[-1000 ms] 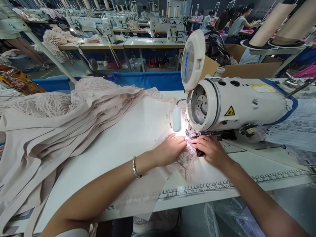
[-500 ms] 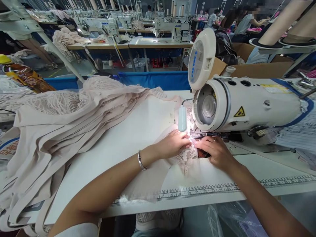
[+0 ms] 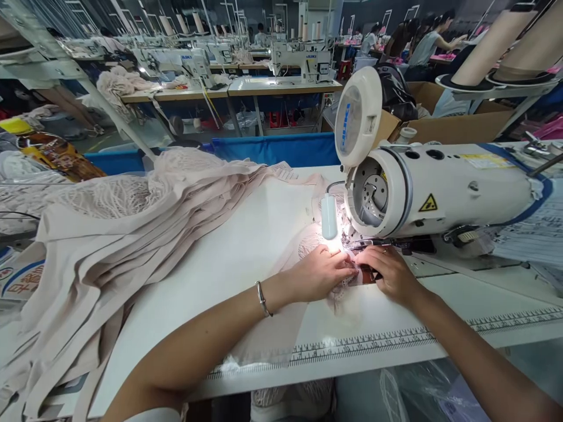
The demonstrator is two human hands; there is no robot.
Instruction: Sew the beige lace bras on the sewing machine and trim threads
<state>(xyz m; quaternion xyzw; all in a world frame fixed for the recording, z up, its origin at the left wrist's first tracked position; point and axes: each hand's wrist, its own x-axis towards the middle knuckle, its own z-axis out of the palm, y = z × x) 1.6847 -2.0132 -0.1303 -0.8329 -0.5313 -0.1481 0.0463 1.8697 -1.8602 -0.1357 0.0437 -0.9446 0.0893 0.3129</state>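
Note:
My left hand [image 3: 323, 271] and my right hand [image 3: 387, 269] lie side by side on a beige lace piece [image 3: 338, 290] just in front of the needle of a white sewing machine [image 3: 435, 187]. Both hands have their fingers curled and pinched on the lace, fingertips nearly touching under the small white lamp [image 3: 329, 217]. A silver bangle [image 3: 263, 299] sits on my left wrist. The lace continues into sheer beige fabric [image 3: 268, 337] that hangs over the table's front edge. The needle itself is hidden in the glare.
A tall pile of beige fabric and lace pieces [image 3: 109, 234] covers the left of the white table [image 3: 237, 252]. A printed ruler strip [image 3: 396, 340] runs along the front edge. Papers [image 3: 532, 231] lie right of the machine. Other machines and seated workers fill the background.
The view shifted slightly. My hands slid a little toward me and down with the lace, staying pinched together at the needle.

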